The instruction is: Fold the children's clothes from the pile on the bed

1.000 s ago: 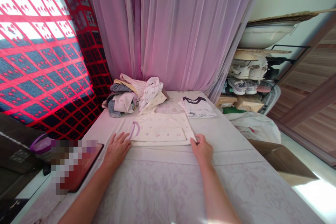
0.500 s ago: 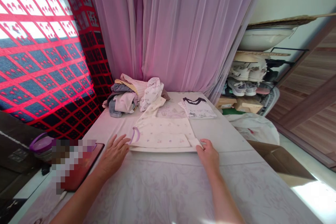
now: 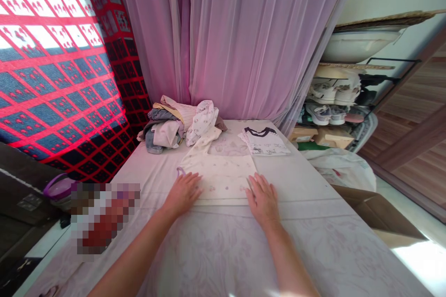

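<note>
A cream long-sleeved top [image 3: 221, 171] with a small print and a purple neckline lies partly folded on the bed. One sleeve stretches away toward the heap of clothes. My left hand [image 3: 183, 191] rests flat on the top's left end, beside the neckline, fingers stretched out. At the other end, my right hand [image 3: 262, 198] lies flat on its right edge with the fingers apart. Neither hand grips the cloth. Beyond my right hand is a folded white shirt [image 3: 267, 143] with a dark neckline, on top of other folded cloth.
A heap of crumpled clothes [image 3: 167, 132] lies at the back left of the bed, before a purple curtain [image 3: 237, 46]. Shelves with shoes [image 3: 322, 113] and an open cardboard box [image 3: 376, 213] stand to the right. A blurred red object [image 3: 104, 227] lies left.
My left hand has moved right onto the top. My right hand has let go of the hem, shifted slightly left and flattened on the cloth. The near edge now lies folded in.
</note>
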Available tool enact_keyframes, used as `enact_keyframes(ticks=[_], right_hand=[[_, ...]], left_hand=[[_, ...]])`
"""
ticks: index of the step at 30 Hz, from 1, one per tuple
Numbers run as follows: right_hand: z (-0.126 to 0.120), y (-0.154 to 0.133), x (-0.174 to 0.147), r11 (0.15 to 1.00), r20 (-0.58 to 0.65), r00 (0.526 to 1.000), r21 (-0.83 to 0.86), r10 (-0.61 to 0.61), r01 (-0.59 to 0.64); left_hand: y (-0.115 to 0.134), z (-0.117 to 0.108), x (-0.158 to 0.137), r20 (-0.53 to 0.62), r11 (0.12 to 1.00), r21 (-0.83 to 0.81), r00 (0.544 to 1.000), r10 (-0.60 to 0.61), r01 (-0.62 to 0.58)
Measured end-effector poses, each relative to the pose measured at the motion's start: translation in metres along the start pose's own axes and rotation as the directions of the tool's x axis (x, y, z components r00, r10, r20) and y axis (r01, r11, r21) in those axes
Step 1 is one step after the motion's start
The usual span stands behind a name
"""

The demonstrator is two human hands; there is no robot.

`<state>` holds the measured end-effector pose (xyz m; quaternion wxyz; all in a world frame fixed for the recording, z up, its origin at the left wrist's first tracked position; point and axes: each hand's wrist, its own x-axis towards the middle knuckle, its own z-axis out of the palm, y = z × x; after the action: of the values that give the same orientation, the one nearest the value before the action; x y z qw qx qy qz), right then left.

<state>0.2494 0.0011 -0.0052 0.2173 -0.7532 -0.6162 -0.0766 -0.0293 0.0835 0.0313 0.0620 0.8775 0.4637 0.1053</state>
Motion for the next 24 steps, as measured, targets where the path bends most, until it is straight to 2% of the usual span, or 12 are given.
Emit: enact_keyframes(ticks=[3,6,17,21,24], right_hand=[[0.003,-0.016,-0.002,0.998,0.282,0.958,-0.022,-0.052,0.06],[0.003,-0.021,-0.004,0.998,0.419,0.908,-0.048,-0.019,0.044],[0.001,-0.023,-0.006,0.999,0.381,0.925,-0.038,-0.017,0.035],[0.003,-0.022,-0.006,0.999,0.343,0.939,-0.037,-0.018,0.033],[0.006,-0.021,-0.007,0.998,0.289,0.957,-0.055,0.028,-0.012]], left_hand=[[0.022,0.022,0.013,0.067,0.998,0.059,0.998,-0.006,0.002],[0.027,0.034,0.013,0.085,0.995,0.1,0.996,-0.028,0.02],[0.02,0.036,0.009,0.07,0.994,0.108,0.997,-0.018,0.011],[0.018,0.039,0.009,0.052,0.994,0.111,0.999,-0.013,0.007],[0.017,0.041,0.009,0.059,0.992,0.122,0.998,-0.022,0.014]])
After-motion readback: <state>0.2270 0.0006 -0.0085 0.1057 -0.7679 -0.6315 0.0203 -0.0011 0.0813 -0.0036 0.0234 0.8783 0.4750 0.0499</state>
